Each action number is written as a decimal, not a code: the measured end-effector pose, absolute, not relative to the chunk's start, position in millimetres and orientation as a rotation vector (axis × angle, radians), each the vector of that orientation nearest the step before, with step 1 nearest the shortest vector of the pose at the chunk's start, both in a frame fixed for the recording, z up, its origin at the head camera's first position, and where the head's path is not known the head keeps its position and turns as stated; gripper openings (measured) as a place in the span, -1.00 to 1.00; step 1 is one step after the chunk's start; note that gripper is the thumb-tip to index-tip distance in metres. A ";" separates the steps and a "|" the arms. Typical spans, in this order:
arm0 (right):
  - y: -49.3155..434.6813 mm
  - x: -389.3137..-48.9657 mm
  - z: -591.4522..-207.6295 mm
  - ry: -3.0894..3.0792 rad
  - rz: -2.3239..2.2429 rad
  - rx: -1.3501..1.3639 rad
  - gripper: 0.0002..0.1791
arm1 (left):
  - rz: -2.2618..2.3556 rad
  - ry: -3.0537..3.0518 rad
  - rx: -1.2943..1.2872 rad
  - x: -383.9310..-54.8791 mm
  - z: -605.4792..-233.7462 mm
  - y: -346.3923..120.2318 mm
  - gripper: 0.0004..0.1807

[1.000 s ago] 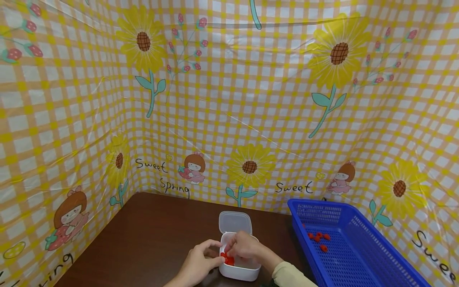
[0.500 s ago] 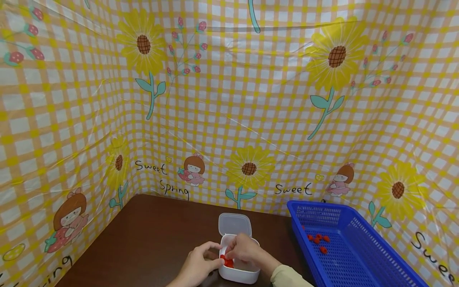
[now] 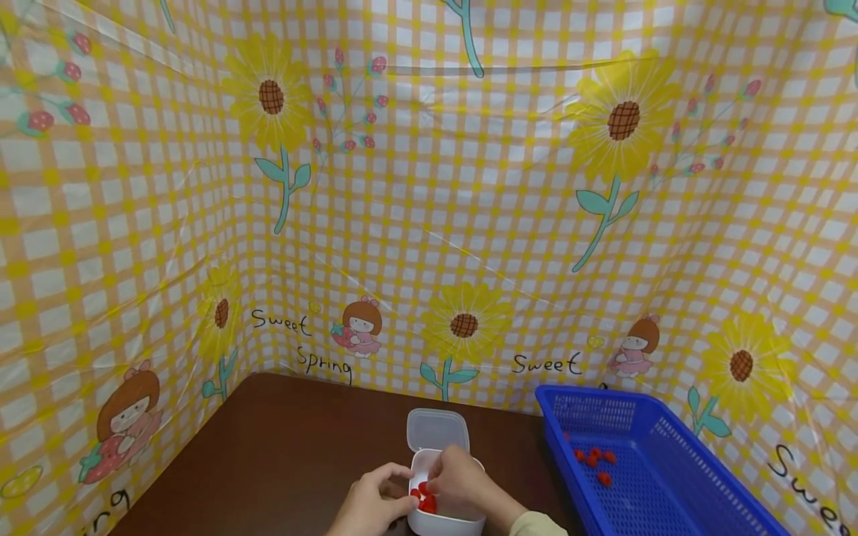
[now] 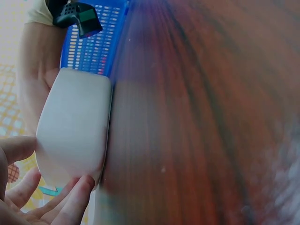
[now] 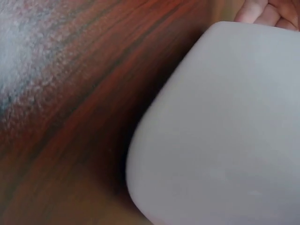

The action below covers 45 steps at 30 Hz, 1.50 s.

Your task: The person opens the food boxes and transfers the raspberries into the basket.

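A white lidded box stands on the dark table, its translucent lid folded back. Several small red raspberries lie at the left end inside it. My left hand holds the box's left end; in the left wrist view its thumb and fingers meet the box's wall. Reaching in over the right side, my right hand has its fingers curled down at a raspberry, apparently pinching it. The fingertips are partly hidden. In the right wrist view the box's wall blocks the right hand's work.
To the right stands a blue perforated basket, with several more raspberries toward its left side. A checked, sunflower-printed cloth hangs behind and at both sides of the brown tabletop.
The head view has tilted up slightly, so everything sits lower in the frame. My right fingers have shifted a little among the raspberries in the box. My left hand keeps its place.
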State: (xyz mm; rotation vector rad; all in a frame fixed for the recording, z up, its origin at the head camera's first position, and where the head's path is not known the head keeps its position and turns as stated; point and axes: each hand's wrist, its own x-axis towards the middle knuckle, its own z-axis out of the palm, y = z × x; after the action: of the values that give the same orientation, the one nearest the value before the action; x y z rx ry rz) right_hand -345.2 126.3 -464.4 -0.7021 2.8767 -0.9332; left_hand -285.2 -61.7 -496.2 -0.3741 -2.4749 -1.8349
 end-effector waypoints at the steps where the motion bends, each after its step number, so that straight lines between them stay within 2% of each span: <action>1: 125.8 -343.8 -465.2 2.887 -0.929 -0.696 -0.84 | -1.839 -2.470 -0.382 -284.7 -497.4 -61.7 -0.63; 11: 125.0 -347.0 -469.2 2.890 -0.940 -0.666 -0.93 | -1.834 -2.463 -0.401 -285.0 -498.0 -61.7 -0.61; 27: 122.7 -349.3 -473.9 2.771 -1.129 -0.627 -0.95 | -1.779 -2.491 -0.387 -284.5 -496.3 -60.8 -0.62; 45: 123.8 -351.6 -475.3 2.770 -1.112 -0.639 -0.96 | -1.812 -2.490 -0.359 -283.6 -496.9 -60.8 -0.65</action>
State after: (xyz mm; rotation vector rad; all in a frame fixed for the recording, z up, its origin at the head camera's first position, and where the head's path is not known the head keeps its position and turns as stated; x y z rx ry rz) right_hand -351.6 123.8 -475.3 -0.6394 2.7704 -1.1120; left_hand -283.6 -60.8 -496.9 -0.3593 -2.4904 -1.8119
